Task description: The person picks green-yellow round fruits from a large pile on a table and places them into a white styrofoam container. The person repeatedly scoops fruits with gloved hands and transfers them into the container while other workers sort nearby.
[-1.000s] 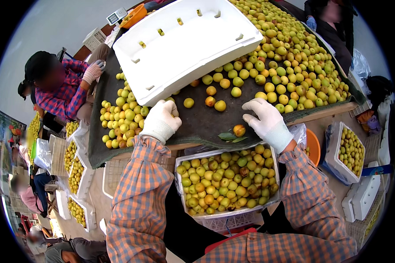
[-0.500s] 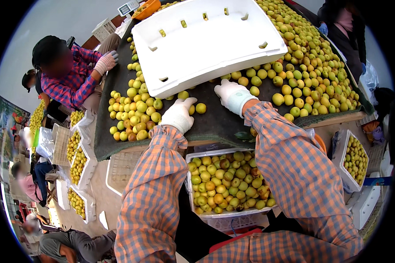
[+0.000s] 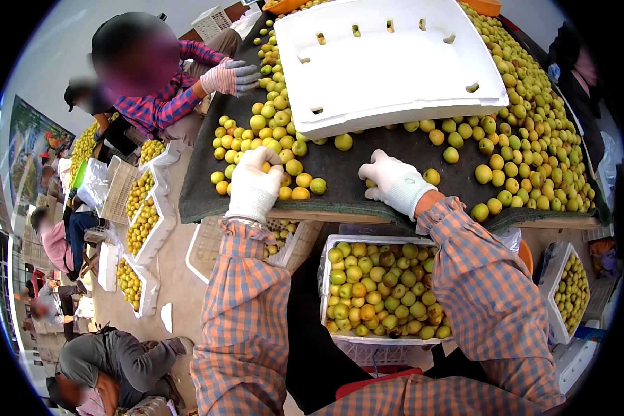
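My left hand (image 3: 255, 186), in a white knit glove, is curled over the near side of a loose pile of small round yellow-green fruit (image 3: 274, 125). A yellowish fruit (image 3: 266, 166) shows between its thumb and fingers. To the right, my right hand (image 3: 395, 182), gloved too, rests low over the dark cloth (image 3: 329, 177) with its fingers bent. Part of a fruit (image 3: 369, 183) peeks out under these fingers; the rest is hidden. One single fruit (image 3: 431, 176) lies beside the right wrist. Beyond both hands, an upturned white foam box (image 3: 395, 66) with slots sits on the fruit.
Below the table edge stands a foam box (image 3: 326, 277) full of fruit. More filled boxes (image 3: 156, 232) line the floor at left, another (image 3: 568, 291) at right. A co-worker's gloved hand (image 3: 232, 76) reaches over the table's left side. A large fruit heap (image 3: 527, 132) covers the right side.
The view has shifted, so the table sits farther right. My right hand has drawn back from the foam box toward the near edge. My left hand has moved onto the left pile.
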Demonstrator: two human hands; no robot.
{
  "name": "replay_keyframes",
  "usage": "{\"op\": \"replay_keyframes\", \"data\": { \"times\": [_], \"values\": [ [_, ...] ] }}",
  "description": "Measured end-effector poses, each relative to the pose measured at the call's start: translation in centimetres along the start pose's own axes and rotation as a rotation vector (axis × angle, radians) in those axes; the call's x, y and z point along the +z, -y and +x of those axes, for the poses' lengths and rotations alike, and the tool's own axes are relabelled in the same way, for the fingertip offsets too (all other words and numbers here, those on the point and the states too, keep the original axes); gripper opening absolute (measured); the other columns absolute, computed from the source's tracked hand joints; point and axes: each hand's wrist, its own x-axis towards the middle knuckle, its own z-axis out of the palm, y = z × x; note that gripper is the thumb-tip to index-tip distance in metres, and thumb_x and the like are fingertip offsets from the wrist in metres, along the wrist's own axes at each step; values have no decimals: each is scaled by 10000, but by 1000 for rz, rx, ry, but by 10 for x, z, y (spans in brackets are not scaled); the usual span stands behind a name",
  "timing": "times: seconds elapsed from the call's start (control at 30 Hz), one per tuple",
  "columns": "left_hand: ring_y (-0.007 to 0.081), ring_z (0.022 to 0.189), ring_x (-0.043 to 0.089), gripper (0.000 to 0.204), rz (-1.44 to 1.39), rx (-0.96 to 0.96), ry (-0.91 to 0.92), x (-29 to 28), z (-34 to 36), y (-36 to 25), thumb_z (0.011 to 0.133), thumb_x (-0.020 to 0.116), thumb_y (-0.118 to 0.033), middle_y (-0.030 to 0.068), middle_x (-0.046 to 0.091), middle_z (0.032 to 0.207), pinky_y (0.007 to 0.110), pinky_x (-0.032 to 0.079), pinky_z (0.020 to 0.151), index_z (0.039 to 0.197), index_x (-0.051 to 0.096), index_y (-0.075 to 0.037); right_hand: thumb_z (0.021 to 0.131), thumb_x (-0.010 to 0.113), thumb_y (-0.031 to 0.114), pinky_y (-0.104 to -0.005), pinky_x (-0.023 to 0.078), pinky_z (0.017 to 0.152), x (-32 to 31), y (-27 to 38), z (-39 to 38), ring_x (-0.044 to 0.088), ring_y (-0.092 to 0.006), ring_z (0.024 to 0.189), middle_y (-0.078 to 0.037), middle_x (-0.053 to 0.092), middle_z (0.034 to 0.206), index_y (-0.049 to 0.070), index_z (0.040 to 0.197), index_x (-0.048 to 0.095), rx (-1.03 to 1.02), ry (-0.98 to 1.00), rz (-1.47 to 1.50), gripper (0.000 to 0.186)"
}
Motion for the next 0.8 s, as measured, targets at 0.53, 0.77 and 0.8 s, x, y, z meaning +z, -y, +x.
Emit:
{"op": "replay_keyframes", "data": {
  "times": [0.53, 0.77, 0.8],
  "values": [
    [315, 1111, 647, 460, 348, -87, 714, 32, 30, -19, 832, 591, -98, 183, 668, 1200, 375, 515, 961, 1288, 634, -142, 727, 772, 173, -365, 521, 850, 1, -39, -88, 636, -283, 946, -109, 611, 998, 97, 1031, 688, 17, -369, 463, 324],
    [193, 847, 669, 286, 108, -90, 603, 7, 26, -47, 820, 728, -162, 88, 683, 901, 324, 539, 807, 1088, 711, -63, 801, 770, 83, -237, 513, 803, -16, -65, -165, 606, -93, 918, -36, 635, 1021, 27, 1117, 650, 126, -405, 1226, 343],
    [191, 848, 668, 296, 112, -49, 666, 11, 25, -54, 828, 725, -163, 86, 685, 902, 324, 540, 806, 1107, 705, -67, 838, 748, 109, -249, 524, 717, -8, -78, -168, 621, -120, 916, -39, 625, 1010, 52, 1192, 607, 40, -386, 1427, 386]
  ]
}}
